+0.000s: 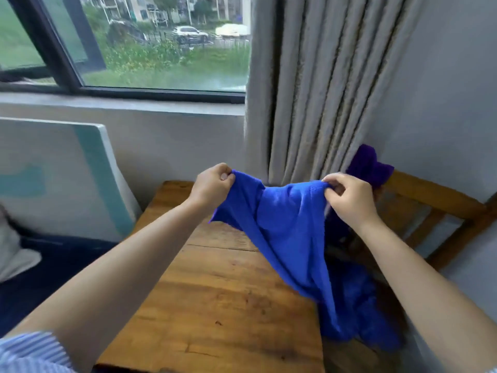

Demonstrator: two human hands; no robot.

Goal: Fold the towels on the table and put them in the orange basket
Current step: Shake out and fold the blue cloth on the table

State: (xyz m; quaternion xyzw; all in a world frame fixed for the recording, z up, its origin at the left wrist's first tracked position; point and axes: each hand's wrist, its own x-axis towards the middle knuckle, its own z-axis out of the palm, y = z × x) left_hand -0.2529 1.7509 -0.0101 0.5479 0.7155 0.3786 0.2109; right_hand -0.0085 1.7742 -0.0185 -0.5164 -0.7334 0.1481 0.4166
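I see both grips pinching the blue towel (290, 232) above the table (215, 292): left hand (212, 184), right hand (349, 197). A purple towel (368, 168) drapes the chair (430, 200), curtain (317, 84) behind.

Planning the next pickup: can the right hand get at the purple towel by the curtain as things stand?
Probably not yet. The right hand is pinching the top edge of the blue towel, as is the left hand. The purple towel sits just behind it with nothing between, so once it lets go, reach looks easy.
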